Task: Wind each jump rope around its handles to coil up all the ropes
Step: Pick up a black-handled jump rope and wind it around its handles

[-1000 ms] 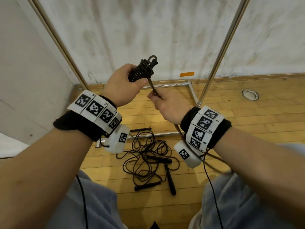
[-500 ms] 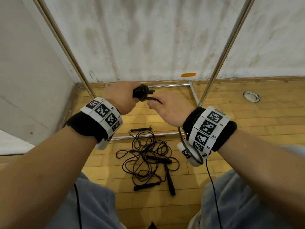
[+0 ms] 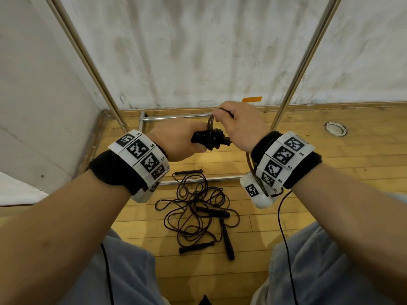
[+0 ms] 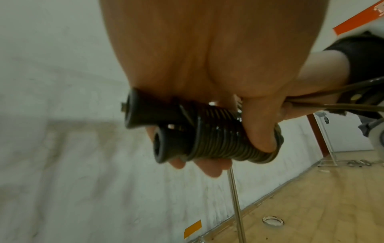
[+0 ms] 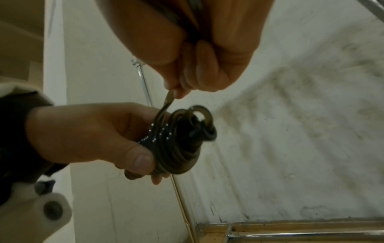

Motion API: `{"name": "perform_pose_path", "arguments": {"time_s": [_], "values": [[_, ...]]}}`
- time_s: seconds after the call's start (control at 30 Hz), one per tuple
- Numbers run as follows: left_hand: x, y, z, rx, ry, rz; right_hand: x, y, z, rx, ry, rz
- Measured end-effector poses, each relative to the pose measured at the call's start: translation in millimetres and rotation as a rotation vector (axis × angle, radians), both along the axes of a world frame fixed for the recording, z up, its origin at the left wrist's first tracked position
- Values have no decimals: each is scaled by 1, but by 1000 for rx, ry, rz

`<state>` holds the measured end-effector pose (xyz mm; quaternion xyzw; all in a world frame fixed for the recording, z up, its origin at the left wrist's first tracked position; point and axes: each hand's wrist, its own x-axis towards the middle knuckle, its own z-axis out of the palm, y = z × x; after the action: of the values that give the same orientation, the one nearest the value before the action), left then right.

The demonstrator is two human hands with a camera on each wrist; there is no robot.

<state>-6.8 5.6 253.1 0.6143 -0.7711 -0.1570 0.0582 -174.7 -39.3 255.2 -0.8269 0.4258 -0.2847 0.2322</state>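
Gripped in the left hand (image 3: 176, 139): two black handles (image 4: 145, 113) side by side, dark rope (image 3: 214, 139) coiled tightly round them. Pinched between right hand (image 3: 240, 126) thumb and fingers, just above the coil: the rope's free length, trailing back past the right wristband (image 3: 284, 159), printed R2, R3, R4. Tangled on the wooden floor (image 3: 330, 155) nearer: more jump ropes (image 3: 198, 208).

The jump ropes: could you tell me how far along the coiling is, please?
Nothing finished is in view. In hand: the left hand grips two handles already wrapped in many turns of rope, while the right hand pinches the last loose stretch. Left: the tangled ropes on the floor, showing four loose handles, so probably two ropes.
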Motion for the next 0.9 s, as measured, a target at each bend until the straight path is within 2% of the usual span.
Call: {"name": "perform_pose_path", "arguments": {"time_s": [0.13, 0.23, 0.33, 0.5, 0.63, 0.8, 0.9], "values": [[-1, 7, 8, -63, 214, 14, -4, -7, 9, 44, -115, -46], [-4, 13, 17, -76, 293, 7, -4, -8, 13, 114, -179, -55], [-8, 17, 23, -75, 375, 15, -6, -9, 15, 238, -272, -51], [-14, 22, 32, -65, 655, 27, -12, -12, 15, 466, -469, -9], [-14, 20, 33, -113, 790, 111, -6, -10, 5, 616, -554, 9], [-11, 14, 28, -171, 862, 212, 2, -1, -1, 667, -539, 69], [-11, 8, 27, -235, 883, 304, 9, 8, -2, 666, -460, 133]]}}
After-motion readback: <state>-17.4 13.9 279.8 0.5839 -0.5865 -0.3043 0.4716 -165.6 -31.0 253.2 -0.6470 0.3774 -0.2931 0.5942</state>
